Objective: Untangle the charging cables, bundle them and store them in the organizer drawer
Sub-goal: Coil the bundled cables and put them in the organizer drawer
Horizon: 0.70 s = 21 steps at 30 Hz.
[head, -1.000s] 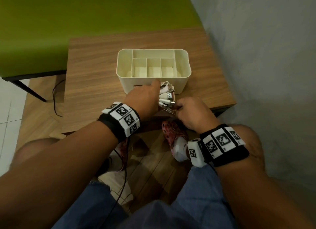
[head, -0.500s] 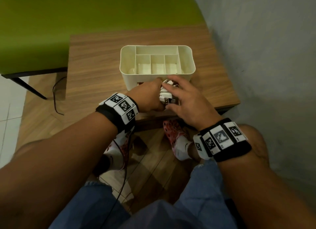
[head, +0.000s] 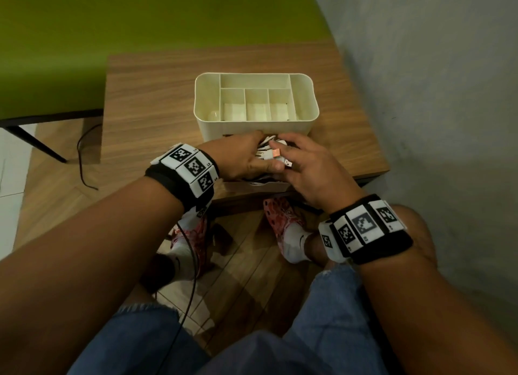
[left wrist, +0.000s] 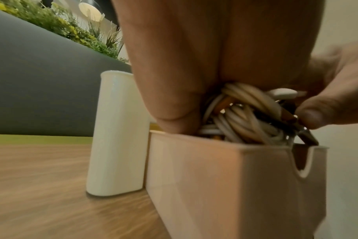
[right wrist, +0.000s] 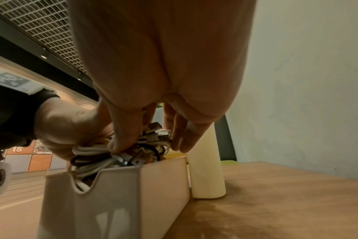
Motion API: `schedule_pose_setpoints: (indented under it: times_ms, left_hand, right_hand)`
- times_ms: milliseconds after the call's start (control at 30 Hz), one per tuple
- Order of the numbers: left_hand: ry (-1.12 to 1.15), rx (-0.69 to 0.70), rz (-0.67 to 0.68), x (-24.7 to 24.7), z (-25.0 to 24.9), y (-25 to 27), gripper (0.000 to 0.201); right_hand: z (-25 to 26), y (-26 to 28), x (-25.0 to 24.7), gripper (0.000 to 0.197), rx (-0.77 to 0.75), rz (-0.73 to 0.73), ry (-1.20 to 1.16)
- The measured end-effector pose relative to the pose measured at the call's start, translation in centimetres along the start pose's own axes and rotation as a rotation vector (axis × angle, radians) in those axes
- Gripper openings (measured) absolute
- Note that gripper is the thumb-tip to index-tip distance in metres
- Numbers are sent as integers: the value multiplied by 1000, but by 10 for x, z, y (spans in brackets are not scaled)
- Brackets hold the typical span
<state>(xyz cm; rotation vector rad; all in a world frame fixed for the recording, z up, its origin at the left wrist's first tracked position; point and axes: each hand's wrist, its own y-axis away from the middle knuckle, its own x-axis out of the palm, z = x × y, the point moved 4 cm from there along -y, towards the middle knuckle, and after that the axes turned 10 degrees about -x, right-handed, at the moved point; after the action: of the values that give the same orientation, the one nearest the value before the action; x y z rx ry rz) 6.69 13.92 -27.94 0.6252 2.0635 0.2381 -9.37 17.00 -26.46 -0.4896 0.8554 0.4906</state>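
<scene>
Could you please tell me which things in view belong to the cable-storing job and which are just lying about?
Job:
bundle of white charging cables
pulled-out cream plastic drawer
cream plastic compartment organizer
left hand
right hand

Lying about:
thin black cord on the floor
green couch
wooden table

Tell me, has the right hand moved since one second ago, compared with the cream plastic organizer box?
Yes. The right hand has moved forward toward the cream plastic organizer box, and it now rests over the bundle of white charging cables.
</scene>
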Motion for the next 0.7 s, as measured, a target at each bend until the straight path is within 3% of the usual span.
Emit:
schedule_pose_setpoints:
  times_ms: [100, 300, 467, 600, 700]
  left_hand:
    - [-80, -44, -35, 2, 1, 1, 101]
    - [-108, -51, -48, 7, -4, 4, 87]
    - [-134, -94, -51, 9, -2, 2, 74]
    - [-86, -86, -51, 5, -5, 8, 100]
    - [-46, -40, -152, 2, -7, 23, 92]
  right_hand:
    - [-1, 0, 3, 49, 24, 15, -11]
    - [-2, -3, 10, 48, 68, 69, 51]
    - [-2, -11, 13, 56, 114, 221, 242]
    - [-3, -15, 11, 59, 188, 235, 268]
    - [2, -14, 8, 50, 174, 272, 295]
